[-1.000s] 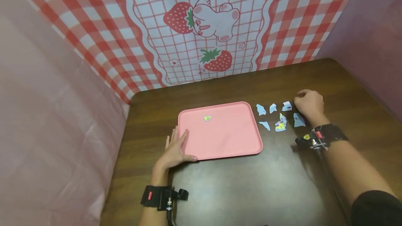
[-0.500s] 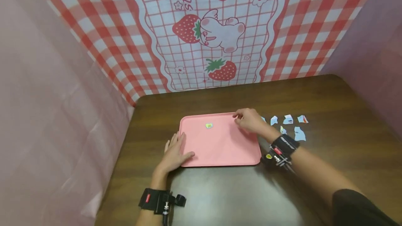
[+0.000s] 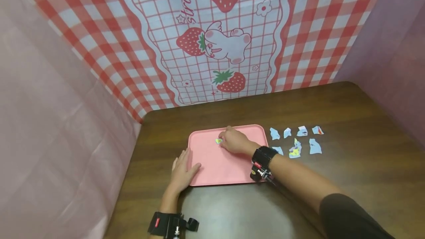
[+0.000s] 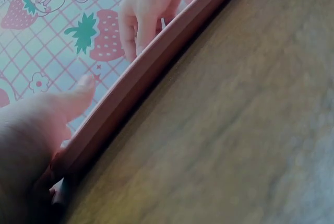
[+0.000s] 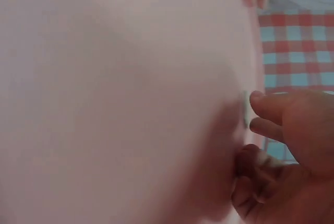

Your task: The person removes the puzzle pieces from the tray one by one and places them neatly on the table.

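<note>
A pink tray (image 3: 212,170) lies on the wooden table. My left hand (image 3: 180,170) rests at its left edge, fingers fairly straight and thumb reaching over the rim, as the left wrist view also shows. Near the tray's far side lies a small yellow-and-blue paper scrap (image 3: 218,141). My right hand (image 3: 235,141) is over the tray, its fingertips right beside that scrap. In the right wrist view, the thumb and a finger of the right hand (image 5: 292,135) point at the scrap's thin edge (image 5: 245,110), with a small gap between their tips.
Right of the tray, several torn-looking pale blue paper pieces lie in two rows, including one with yellow (image 3: 294,150) and one with a red patch (image 3: 317,130). A strawberry-print cloth (image 3: 229,47) hangs behind the table (image 3: 348,121). Pink fabric (image 3: 66,121) covers the left side.
My right hand has come left from beside the paper pieces to the scrap on the tray. The red-patched piece it covered now shows. My left hand stays at the tray's edge.
</note>
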`<state>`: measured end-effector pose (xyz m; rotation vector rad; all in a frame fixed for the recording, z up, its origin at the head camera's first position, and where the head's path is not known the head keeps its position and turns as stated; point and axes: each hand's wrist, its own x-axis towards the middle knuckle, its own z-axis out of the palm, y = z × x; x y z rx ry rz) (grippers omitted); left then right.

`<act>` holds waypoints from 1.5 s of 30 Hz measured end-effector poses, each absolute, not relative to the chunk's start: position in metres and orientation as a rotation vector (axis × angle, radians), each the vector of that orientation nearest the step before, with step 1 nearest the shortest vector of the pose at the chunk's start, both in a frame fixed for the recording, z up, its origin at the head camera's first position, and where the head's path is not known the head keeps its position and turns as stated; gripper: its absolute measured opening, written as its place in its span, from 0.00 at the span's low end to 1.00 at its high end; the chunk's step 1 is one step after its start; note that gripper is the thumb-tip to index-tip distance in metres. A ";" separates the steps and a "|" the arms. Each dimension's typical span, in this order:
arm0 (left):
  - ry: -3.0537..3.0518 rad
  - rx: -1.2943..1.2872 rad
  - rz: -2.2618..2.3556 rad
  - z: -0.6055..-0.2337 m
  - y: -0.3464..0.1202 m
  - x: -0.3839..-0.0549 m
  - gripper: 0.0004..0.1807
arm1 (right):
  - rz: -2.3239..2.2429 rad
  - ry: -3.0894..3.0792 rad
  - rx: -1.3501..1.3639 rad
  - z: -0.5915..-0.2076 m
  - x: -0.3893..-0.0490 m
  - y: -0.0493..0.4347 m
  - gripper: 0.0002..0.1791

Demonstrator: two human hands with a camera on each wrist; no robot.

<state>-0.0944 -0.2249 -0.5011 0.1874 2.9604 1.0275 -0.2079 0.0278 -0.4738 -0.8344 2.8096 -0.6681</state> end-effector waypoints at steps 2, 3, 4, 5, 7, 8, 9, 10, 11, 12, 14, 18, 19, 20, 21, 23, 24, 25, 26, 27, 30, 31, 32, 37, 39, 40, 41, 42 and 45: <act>2.955 0.186 1.034 -0.501 -0.226 -0.094 0.46 | -0.651 2.826 -0.808 -0.478 -0.208 0.024 0.14; 2.955 0.197 1.031 -0.501 -0.226 -0.094 0.45 | -0.652 2.837 -0.789 -0.480 -0.208 0.023 0.13; 2.951 0.201 1.031 -0.501 -0.226 -0.094 0.45 | -0.656 2.844 -0.765 -0.482 -0.208 0.022 0.12; 2.950 0.204 1.026 -0.501 -0.226 -0.094 0.45 | -0.667 2.850 -0.742 -0.484 -0.208 0.022 0.11; 2.948 0.207 1.016 -0.502 -0.225 -0.094 0.45 | -0.710 2.857 -0.710 -0.486 -0.208 0.021 0.09; 2.950 0.209 1.010 -0.503 -0.226 -0.093 0.45 | -0.737 2.855 -0.701 -0.487 -0.209 0.022 0.08; 2.953 0.210 1.008 -0.503 -0.226 -0.093 0.45 | -0.777 2.849 -0.688 -0.487 -0.209 0.022 0.08; 2.955 0.207 1.008 -0.503 -0.226 -0.093 0.45 | -0.814 2.840 -0.670 -0.487 -0.209 0.022 0.08; 2.958 0.207 1.008 -0.503 -0.226 -0.093 0.45 | -0.857 2.829 -0.649 -0.487 -0.209 0.023 0.08; 2.961 0.211 1.011 -0.502 -0.226 -0.093 0.45 | -0.902 2.818 -0.628 -0.485 -0.210 0.023 0.08; 2.962 0.215 1.007 -0.501 -0.227 -0.093 0.45 | -1.001 2.787 -0.590 -0.483 -0.211 0.026 0.09; 2.952 0.218 1.010 -0.502 -0.227 -0.093 0.46 | -1.174 2.726 -0.503 -0.478 -0.209 0.033 0.07; 2.948 0.214 1.004 -0.502 -0.227 -0.093 0.46 | -1.210 2.708 -0.483 -0.476 -0.208 0.034 0.06; 2.947 0.214 1.000 -0.502 -0.227 -0.093 0.46 | -1.235 2.694 -0.462 -0.474 -0.207 0.035 0.06; 2.952 0.219 0.997 -0.503 -0.227 -0.093 0.45 | -1.257 2.681 -0.443 -0.472 -0.205 0.037 0.07; 2.957 0.223 0.988 -0.503 -0.227 -0.093 0.45 | -1.292 2.658 -0.420 -0.466 -0.203 0.040 0.11; 2.959 0.224 0.984 -0.502 -0.227 -0.093 0.45 | -1.308 2.649 -0.416 -0.464 -0.202 0.041 0.13; 2.962 0.228 0.982 -0.502 -0.227 -0.093 0.45 | -1.321 2.640 -0.405 -0.461 -0.202 0.043 0.14; 2.965 0.231 0.980 -0.502 -0.227 -0.093 0.44 | -1.332 2.635 -0.400 -0.460 -0.201 0.045 0.14; 2.968 0.235 0.978 -0.502 -0.227 -0.094 0.44 | -1.346 2.635 -0.395 -0.459 -0.201 0.047 0.15; 2.968 0.236 0.966 -0.502 -0.226 -0.094 0.44 | -1.390 2.642 -0.375 -0.459 -0.202 0.052 0.15; 2.968 0.238 0.967 -0.502 -0.226 -0.094 0.43 | -1.406 2.642 -0.363 -0.459 -0.202 0.054 0.15; 2.965 0.232 0.964 -0.502 -0.226 -0.094 0.44 | -1.423 2.643 -0.356 -0.459 -0.202 0.056 0.15; 2.955 0.198 0.958 -0.502 -0.225 -0.093 0.44 | -1.524 2.620 -0.311 -0.458 -0.201 0.065 0.14; 2.962 0.201 0.951 -0.502 -0.225 -0.093 0.44 | -1.554 2.606 -0.301 -0.456 -0.199 0.068 0.14; 2.960 0.196 0.949 -0.502 -0.225 -0.094 0.44 | -1.574 2.593 -0.294 -0.455 -0.198 0.070 0.13; 2.965 0.202 0.946 -0.502 -0.225 -0.094 0.43 | -1.593 2.579 -0.295 -0.454 -0.197 0.072 0.13; 2.965 0.203 0.943 -0.502 -0.225 -0.095 0.43 | -1.612 2.564 -0.295 -0.452 -0.195 0.074 0.13; 2.957 0.199 0.931 -0.502 -0.224 -0.095 0.43 | -1.658 2.526 -0.296 -0.449 -0.189 0.081 0.13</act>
